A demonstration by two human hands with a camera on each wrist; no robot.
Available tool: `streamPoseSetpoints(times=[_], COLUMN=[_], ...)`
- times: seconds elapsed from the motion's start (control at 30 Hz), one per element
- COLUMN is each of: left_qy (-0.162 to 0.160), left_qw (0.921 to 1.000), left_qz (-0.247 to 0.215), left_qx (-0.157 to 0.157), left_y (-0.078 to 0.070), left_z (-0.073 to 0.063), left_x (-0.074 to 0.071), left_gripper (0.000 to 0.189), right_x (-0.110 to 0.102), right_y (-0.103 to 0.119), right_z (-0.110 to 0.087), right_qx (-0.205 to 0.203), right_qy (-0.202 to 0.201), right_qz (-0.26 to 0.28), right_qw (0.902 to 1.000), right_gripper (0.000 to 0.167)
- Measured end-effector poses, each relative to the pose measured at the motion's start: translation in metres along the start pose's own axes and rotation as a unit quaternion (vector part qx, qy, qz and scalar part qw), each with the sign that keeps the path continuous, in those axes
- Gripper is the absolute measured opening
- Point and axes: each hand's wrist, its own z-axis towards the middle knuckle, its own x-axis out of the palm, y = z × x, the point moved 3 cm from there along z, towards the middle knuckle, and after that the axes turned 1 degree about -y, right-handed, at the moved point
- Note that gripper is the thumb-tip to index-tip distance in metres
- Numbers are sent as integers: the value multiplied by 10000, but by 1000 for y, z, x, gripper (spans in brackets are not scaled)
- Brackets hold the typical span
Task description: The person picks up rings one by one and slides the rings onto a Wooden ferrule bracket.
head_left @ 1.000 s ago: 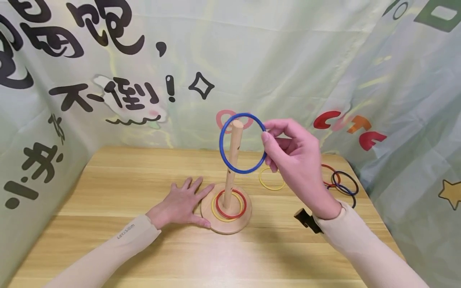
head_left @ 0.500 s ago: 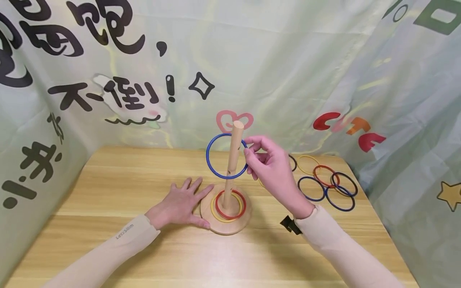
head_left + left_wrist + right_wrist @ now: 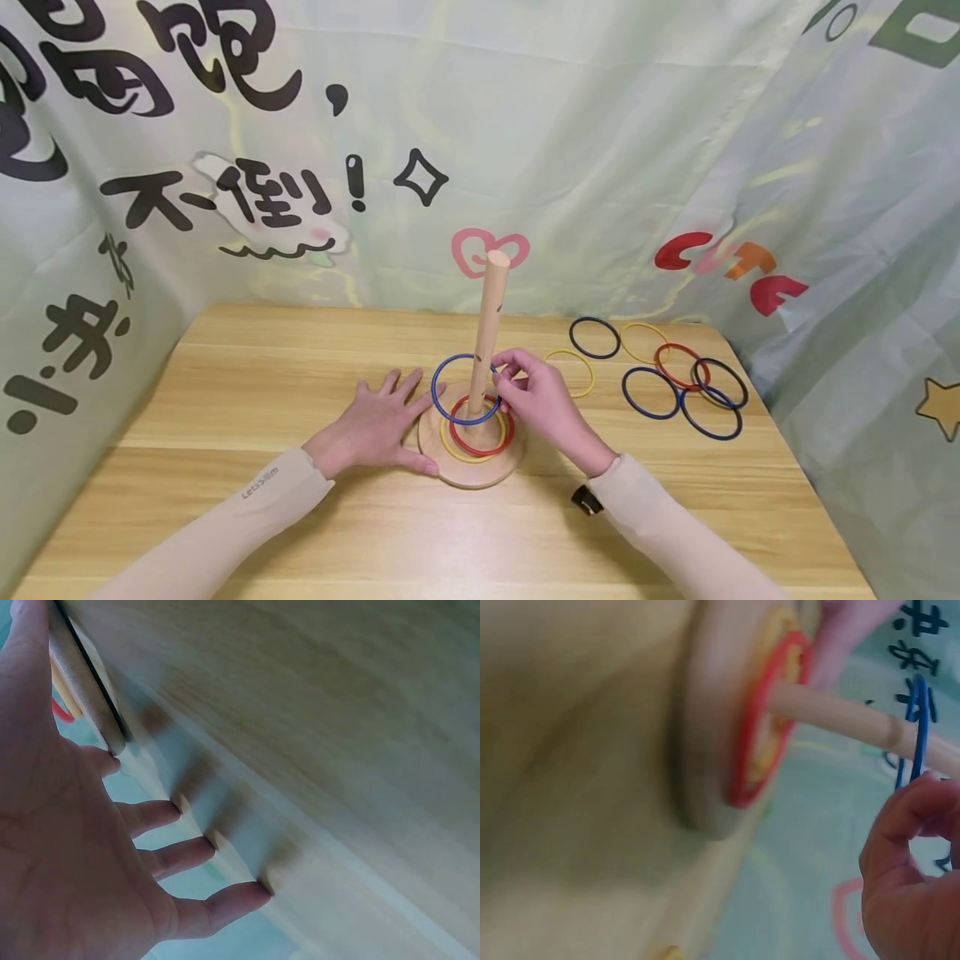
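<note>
My right hand (image 3: 542,398) pinches a blue ring (image 3: 437,397) by its right edge. The ring encircles the lower part of an upright wooden peg (image 3: 491,312), above the base. In the right wrist view the same blue ring (image 3: 921,727) hangs around the peg, apart from the rings below. A red ring (image 3: 512,429) and a yellow ring (image 3: 444,440) lie around the peg's foot on the round wooden base (image 3: 472,475). My left hand (image 3: 375,423) lies with fingers spread at the base's left side, thumb and forefinger at its edge, other fingertips on the table.
Several loose rings lie at the right back of the wooden table (image 3: 262,358): a yellow ring (image 3: 593,379), a dark ring (image 3: 572,336), a blue ring (image 3: 624,396) and a red ring (image 3: 657,354), some overlapping. A printed cloth (image 3: 600,150) surrounds the back and sides.
My right hand has moved left and down, bringing the blue ring from in front of the peg's top to around its lower part. The left hand has stayed in place.
</note>
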Motion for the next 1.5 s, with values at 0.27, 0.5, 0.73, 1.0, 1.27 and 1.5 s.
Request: streamPoseSetpoints(times=[0.27,0.5,0.73,1.0,1.27,1.5], left_qy=[-1,-21,-202,-5,6,-32], left_qw=[10000,10000,9998,10000,10000,10000], left_qz=[58,0,-36,-7,29,-34], left_qx=[-73,-48,78,-37,-64,-69], left_y=[-1,-1,1,-2,-3,-2], left_z=[0,-1,0,1,0,0], left_x=[1,-1,2,-1,-3,-3], left_gripper=[129,129,130,129,128,128], right_x=[9,11,5,-30,-70,-86], right_y=[-28,-38,-39,-53,-71,-81], right_z=[-3,-4,-5,-10,-14,-15], right_qx=[330,236,350,162,251,414], right_qy=[516,706,480,141,-193,105], right_qz=[-438,-727,-868,-1238,-1741,-1979], right_qw=[9972,9946,9944,9921,9842,9793], right_gripper=[15,13,12,18,26,32])
